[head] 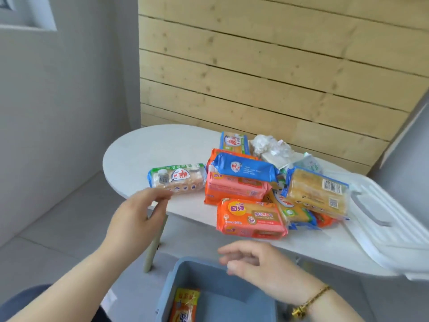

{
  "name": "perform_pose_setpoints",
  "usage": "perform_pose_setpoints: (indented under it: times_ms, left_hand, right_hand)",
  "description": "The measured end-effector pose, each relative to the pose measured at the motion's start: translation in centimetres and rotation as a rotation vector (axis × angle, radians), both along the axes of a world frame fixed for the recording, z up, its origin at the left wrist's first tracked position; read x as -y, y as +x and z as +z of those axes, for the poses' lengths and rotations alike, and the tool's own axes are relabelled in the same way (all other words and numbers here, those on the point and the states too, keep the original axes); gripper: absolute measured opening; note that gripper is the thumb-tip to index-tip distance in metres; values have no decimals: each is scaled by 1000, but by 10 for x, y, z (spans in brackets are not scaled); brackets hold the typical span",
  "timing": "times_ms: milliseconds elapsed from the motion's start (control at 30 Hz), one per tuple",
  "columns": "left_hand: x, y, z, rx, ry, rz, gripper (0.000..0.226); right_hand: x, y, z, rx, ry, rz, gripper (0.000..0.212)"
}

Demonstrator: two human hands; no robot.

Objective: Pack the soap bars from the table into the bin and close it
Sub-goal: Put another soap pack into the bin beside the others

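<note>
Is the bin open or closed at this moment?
Open. The blue bin has no lid on it, one orange soap pack shows inside, and the white lid lies on the table.

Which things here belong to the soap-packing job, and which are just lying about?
Job:
- bin
- bar inside it
- soap bars piled on the table
- white lid, probably the bin's

Lying about:
- crumpled plastic behind the pile
</note>
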State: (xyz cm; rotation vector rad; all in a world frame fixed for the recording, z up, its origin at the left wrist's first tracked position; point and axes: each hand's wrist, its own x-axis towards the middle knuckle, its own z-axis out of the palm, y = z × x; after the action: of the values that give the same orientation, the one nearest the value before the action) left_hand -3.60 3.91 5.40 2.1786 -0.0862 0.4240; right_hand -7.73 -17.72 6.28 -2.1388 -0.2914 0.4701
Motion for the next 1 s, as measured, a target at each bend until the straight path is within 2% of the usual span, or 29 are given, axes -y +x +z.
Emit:
perform_pose_setpoints:
  times_ms: [100,167,267,333,400,500,567,700,833,1000]
  left_hand:
    - [-1,24,9,85,101,46,21]
    - [-3,39,6,72,110,58,23]
    - [-11,60,-7,-22,133,67,32]
    - [-13,71,-16,-118,154,54,39]
    - [-11,77,-21,-200,144,48,41]
    - [-11,88,-23,-217,154,64,43]
    - [-15,94,-24,-201,181,63,45]
    - [-17,100,-31,-175,239,76,47]
    - [-18,105,-35,-188,217,88,47]
    - [-16,107,-32,-193,197,83,47]
  right_hand:
    - [2,4,56,17,215,13,21]
    - [5,22,85,25,408,-71,20]
    - [2,74,111,69,439,-249,12]
    - [-4,116,118,51,291,-328,17]
    - [-11,155,121,32,85,-382,34]
    - [-25,202,120,51,-369,-412,56]
    - [-35,224,117,8,-591,-408,68]
    - [-47,247,105,-217,-772,-366,71]
    - [-53,263,85,-199,-947,-259,75]
    - [-57,270,73,-188,-1007,-281,62]
